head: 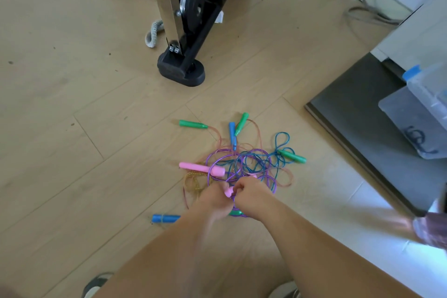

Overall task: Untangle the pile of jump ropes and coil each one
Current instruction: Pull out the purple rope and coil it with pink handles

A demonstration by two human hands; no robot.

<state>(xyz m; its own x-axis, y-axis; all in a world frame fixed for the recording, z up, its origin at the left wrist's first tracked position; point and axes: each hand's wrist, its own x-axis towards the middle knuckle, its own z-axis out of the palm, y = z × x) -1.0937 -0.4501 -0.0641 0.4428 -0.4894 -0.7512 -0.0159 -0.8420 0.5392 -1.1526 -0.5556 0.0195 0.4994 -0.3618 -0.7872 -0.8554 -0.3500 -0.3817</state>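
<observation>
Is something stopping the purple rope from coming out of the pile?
Yes. The purple rope is tangled with the blue rope in the pile's middle, and one purple loop lies across the loose pink handle.

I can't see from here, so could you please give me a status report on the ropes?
Right hand grips pink handle; left hand beside it, blurred, grip unclear. Jump ropes tangled, none coiled. Nothing in the way.

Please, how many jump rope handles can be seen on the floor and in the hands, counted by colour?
Green handles: 4, one half hidden under the right hand
Blue handles: 2
Pink handles: 2, one between the left hand and right hand
Total: 8
</observation>
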